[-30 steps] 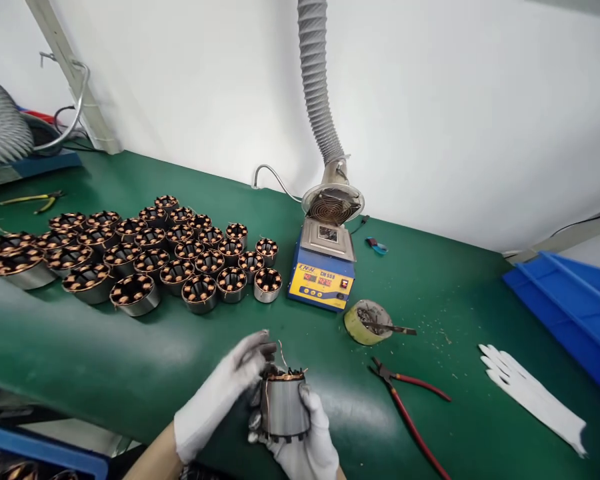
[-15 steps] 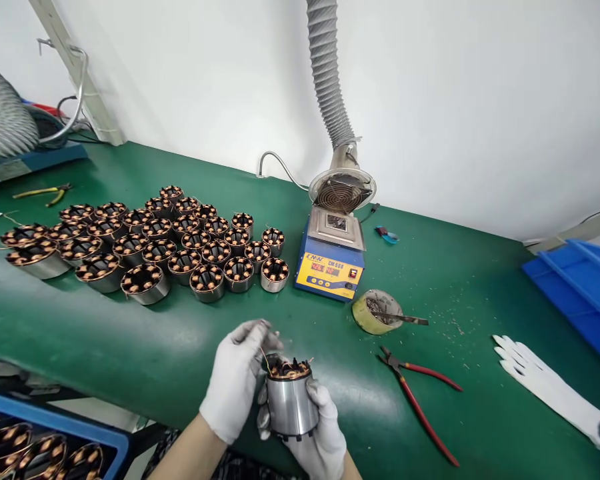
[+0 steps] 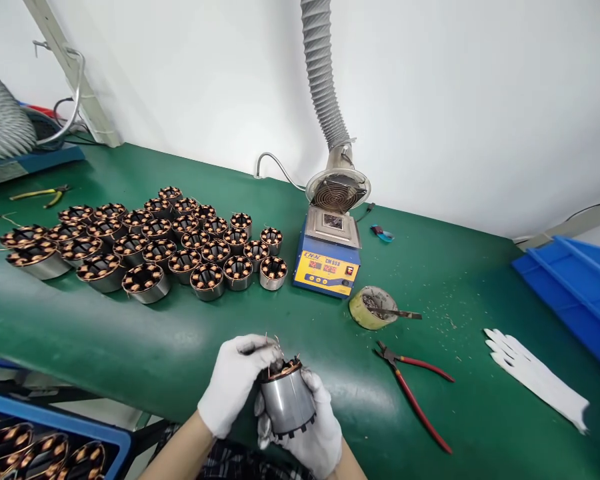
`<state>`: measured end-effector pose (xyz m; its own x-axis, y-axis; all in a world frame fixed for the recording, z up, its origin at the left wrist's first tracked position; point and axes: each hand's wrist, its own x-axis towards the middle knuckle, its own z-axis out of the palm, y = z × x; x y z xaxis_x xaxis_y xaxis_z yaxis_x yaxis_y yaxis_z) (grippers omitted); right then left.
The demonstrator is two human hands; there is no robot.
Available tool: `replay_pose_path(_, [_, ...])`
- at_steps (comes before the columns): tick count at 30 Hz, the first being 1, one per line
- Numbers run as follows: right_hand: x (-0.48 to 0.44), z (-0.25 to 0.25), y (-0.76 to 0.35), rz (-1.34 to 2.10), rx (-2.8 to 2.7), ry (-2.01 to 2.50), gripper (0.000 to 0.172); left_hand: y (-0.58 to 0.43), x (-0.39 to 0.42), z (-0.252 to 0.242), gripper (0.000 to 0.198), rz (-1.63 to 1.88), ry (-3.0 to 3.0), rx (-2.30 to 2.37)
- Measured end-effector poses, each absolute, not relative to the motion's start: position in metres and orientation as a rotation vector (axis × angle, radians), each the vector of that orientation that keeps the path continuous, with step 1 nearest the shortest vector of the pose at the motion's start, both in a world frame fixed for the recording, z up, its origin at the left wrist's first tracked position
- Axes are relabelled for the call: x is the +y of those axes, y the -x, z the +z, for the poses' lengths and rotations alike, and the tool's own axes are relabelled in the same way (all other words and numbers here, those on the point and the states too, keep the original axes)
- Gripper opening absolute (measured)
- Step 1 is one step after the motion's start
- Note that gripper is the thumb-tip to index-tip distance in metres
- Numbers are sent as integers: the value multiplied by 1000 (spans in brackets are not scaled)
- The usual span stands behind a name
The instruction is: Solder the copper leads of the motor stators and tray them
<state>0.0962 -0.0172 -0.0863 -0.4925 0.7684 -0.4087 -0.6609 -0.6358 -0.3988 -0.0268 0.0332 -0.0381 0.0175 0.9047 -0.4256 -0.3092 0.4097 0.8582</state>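
Note:
A motor stator, a steel ring with copper windings at its top, is tilted in my gloved right hand. The right fingers wrap round its wall from below and both sides. My gloved left hand is at the stator's upper left rim, its fingertips pinched on thin copper lead wires that stick up from the windings. The inside of the stator is partly hidden by the left fingers.
Several wound stators stand grouped at left. A solder pot sits under an extraction hose. Nearby lie a yellow-green bowl, red-handled cutters, a white glove and a blue bin. Below left, a crate holds more stators.
My left fingers have come down closer to the stator's rim and onto the wires. The stator has tipped, with its lower edge swung right. The view has shifted slightly.

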Motion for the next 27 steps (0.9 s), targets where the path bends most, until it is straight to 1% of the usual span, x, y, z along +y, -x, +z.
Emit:
replay_pose_path(4, [-18, -82, -97, 2168, -285, 642, 57, 32, 40, -42, 39, 1257, -520, 1086])
replay_pose_path(6, [-17, -80, -96, 2139, -351, 641, 53, 36, 36, -40, 52, 1178, -543, 991])
replay_pose_path(7, [-16, -79, -94, 2103, -394, 657, 49, 36, 32, -38, 54, 1103, -583, 982])
replay_pose_path(8, [-15, -78, -93, 2046, -448, 684, 46, 36, 30, -35, 50, 1033, -624, 1001])
replay_pose_path(9, [-14, -78, -91, 1963, -513, 720, 46, 36, 28, -32, 41, 988, -657, 1043])
replay_pose_path(10, [-13, -78, -89, 1863, -587, 767, 49, 35, 27, -30, 32, 985, -674, 1099])
replay_pose_path(11, [-13, -79, -87, 1756, -663, 831, 55, 35, 27, -30, 26, 1023, -673, 1152])
replay_pose_path(13, [-15, -83, -85, 1576, -789, 1025, 66, 37, 31, -34, 28, 1138, -628, 1179])
replay_pose_path(16, [-24, -96, -80, 1315, -853, 1374, 79, 45, 34, -47, 44, 1279, -536, 1140])
replay_pose_path(17, [-27, -101, -78, 1216, -862, 1439, 83, 46, 33, -51, 51, 1257, -535, 1102])
replay_pose_path(19, [-32, -112, -72, 1046, -899, 1468, 90, 44, 29, -54, 63, 1055, -634, 1040])
replay_pose_path(20, [-33, -117, -69, 985, -944, 1456, 92, 40, 28, -54, 63, 933, -704, 1028])
replay_pose_path(21, [-33, -121, -67, 930, -999, 1443, 94, 35, 27, -52, 58, 843, -760, 1031])
replay_pose_path(22, [-33, -123, -64, 875, -1058, 1436, 95, 29, 28, -49, 48, 805, -791, 1050])
replay_pose_path(24, [-33, -126, -62, 770, -1158, 1431, 92, 19, 34, -44, 29, 856, -771, 1086])
replay_pose_path(25, [-33, -126, -61, 729, -1185, 1435, 91, 16, 39, -41, 26, 900, -735, 1089])
replay_pose_path(27, [-33, -124, -63, 706, -1194, 1460, 91, 19, 50, -36, 30, 962, -672, 1068])
